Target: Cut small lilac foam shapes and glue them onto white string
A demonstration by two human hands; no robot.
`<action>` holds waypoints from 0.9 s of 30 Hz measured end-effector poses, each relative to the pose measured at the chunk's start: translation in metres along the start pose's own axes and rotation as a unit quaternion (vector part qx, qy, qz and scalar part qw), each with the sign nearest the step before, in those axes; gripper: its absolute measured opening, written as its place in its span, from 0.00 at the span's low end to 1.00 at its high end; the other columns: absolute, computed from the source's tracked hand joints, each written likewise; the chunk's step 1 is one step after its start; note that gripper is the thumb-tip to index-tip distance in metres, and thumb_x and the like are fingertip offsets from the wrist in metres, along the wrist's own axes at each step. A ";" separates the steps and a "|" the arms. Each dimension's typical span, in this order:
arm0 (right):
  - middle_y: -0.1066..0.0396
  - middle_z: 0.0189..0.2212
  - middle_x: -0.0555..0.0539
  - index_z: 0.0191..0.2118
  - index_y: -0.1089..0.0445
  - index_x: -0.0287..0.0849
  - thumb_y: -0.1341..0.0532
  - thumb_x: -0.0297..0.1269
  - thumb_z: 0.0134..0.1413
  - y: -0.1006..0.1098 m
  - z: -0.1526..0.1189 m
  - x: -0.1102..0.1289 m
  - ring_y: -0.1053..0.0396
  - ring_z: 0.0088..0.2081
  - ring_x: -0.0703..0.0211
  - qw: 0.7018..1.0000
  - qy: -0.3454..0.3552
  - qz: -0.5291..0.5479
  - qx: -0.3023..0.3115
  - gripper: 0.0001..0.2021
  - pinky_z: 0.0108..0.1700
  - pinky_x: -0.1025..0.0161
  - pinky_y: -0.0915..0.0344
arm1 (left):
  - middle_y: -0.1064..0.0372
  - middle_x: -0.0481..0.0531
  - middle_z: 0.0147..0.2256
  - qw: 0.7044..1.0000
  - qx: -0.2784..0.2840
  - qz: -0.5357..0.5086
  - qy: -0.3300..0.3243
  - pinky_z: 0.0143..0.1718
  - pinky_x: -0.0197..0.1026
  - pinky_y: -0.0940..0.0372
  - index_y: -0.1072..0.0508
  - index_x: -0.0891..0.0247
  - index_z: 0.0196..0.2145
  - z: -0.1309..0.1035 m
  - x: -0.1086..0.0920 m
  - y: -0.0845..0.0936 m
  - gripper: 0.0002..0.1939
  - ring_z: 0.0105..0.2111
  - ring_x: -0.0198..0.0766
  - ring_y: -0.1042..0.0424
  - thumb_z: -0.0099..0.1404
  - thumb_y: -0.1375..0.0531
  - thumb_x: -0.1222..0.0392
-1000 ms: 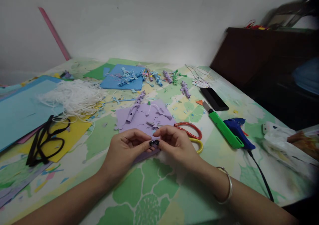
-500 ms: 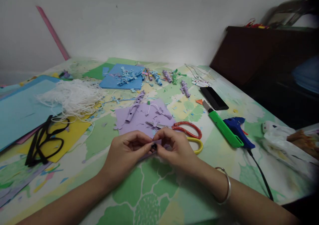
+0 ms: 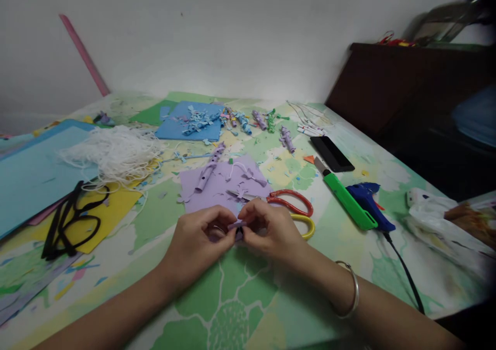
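Note:
My left hand (image 3: 201, 236) and my right hand (image 3: 271, 231) meet low in the middle, fingertips pinched together. Between them they hold a small purple paper piece (image 3: 237, 226); a small dark spot shows at it, too small to make out. Just beyond my fingers lies a purple sheet (image 3: 189, 187). A rolled purple tube with dark dots (image 3: 209, 171) rests on it, along with purple scraps and a white string with a green tip. Scissors (image 3: 289, 192) with one red and one yellow handle lie beside my right hand, blades over the sheet.
To the right are a green box cutter (image 3: 349, 200), its blade out, a blue glue gun (image 3: 370, 205) with a cord, and a black phone (image 3: 332, 153). White string (image 3: 116, 153), black-framed glasses (image 3: 64, 226) and coloured sheets lie left. Several small paper rolls (image 3: 287, 139) stand farther back.
My fingertips have shifted slightly on the purple piece, which now shows as a thin edge between them. The dark spot is less visible. Both hands remain in about the same place.

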State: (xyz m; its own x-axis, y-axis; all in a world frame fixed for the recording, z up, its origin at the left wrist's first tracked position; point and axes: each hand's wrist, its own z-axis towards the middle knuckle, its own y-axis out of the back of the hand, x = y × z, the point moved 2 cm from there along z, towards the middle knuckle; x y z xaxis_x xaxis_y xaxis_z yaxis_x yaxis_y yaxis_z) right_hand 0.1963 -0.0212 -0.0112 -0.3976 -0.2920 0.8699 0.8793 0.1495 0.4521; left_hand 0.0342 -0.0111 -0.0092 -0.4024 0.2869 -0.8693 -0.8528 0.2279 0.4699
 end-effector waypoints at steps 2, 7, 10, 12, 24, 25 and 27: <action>0.30 0.25 0.51 0.33 0.34 0.41 0.41 0.25 0.44 0.000 0.000 0.002 0.34 0.25 0.65 1.000 0.012 -0.026 0.002 0.08 0.28 0.68 0.41 | 0.26 0.46 0.26 0.998 -0.007 0.047 -0.031 0.26 0.33 0.33 0.26 0.63 0.29 -0.001 -0.001 0.000 0.02 0.23 0.32 0.28 0.56 0.39 0.65; 0.33 0.23 0.52 0.30 0.36 0.42 0.42 0.24 0.43 0.001 0.001 0.004 0.37 0.25 0.65 0.997 0.028 -0.065 0.006 0.07 0.27 0.67 0.44 | 0.27 0.45 0.25 0.998 0.020 0.060 -0.012 0.26 0.32 0.34 0.27 0.62 0.28 0.001 -0.003 -0.001 0.02 0.23 0.33 0.28 0.57 0.40 0.65; 0.34 0.23 0.53 0.30 0.37 0.42 0.43 0.23 0.42 0.001 0.001 0.004 0.38 0.25 0.65 0.996 0.031 -0.078 0.008 0.08 0.28 0.67 0.45 | 0.27 0.46 0.25 0.996 0.038 0.075 -0.020 0.27 0.33 0.34 0.27 0.62 0.29 0.003 -0.004 0.001 0.03 0.24 0.33 0.28 0.56 0.41 0.67; 0.35 0.23 0.53 0.29 0.37 0.43 0.43 0.23 0.41 0.001 0.001 0.004 0.39 0.25 0.65 0.995 0.034 -0.091 0.009 0.08 0.28 0.67 0.46 | 0.28 0.46 0.25 0.991 0.041 0.115 -0.046 0.28 0.34 0.35 0.28 0.62 0.30 0.003 -0.006 0.003 0.07 0.24 0.33 0.29 0.54 0.43 0.70; 0.32 0.24 0.53 0.32 0.41 0.44 0.43 0.23 0.43 -0.005 -0.002 0.000 0.35 0.25 0.64 0.996 0.040 -0.058 0.060 0.10 0.28 0.69 0.43 | 0.27 0.48 0.27 0.989 0.105 0.087 -0.057 0.33 0.37 0.37 0.27 0.62 0.29 0.003 -0.008 0.007 0.05 0.29 0.36 0.29 0.61 0.42 0.66; 0.33 0.24 0.53 0.32 0.41 0.44 0.43 0.23 0.43 -0.006 -0.002 0.000 0.35 0.25 0.64 0.995 0.044 -0.061 0.059 0.10 0.27 0.69 0.43 | 0.26 0.48 0.27 0.989 0.110 0.086 -0.051 0.32 0.37 0.38 0.27 0.62 0.29 0.004 -0.007 0.006 0.05 0.29 0.36 0.29 0.61 0.43 0.66; 0.33 0.24 0.53 0.32 0.41 0.44 0.43 0.23 0.43 -0.007 -0.002 0.002 0.36 0.24 0.64 0.994 0.048 -0.076 0.058 0.10 0.27 0.68 0.44 | 0.26 0.48 0.27 0.989 0.114 0.085 -0.039 0.32 0.37 0.39 0.27 0.62 0.29 0.005 -0.007 0.006 0.05 0.29 0.37 0.29 0.60 0.42 0.67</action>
State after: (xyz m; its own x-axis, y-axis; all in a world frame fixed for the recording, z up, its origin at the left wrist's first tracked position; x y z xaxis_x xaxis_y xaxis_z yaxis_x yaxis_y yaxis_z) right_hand 0.1902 -0.0244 -0.0134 -0.4924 -0.4076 0.7690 0.7721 0.2034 0.6021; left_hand 0.0332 -0.0070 0.0005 -0.4982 0.4087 -0.7647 -0.6741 0.3720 0.6381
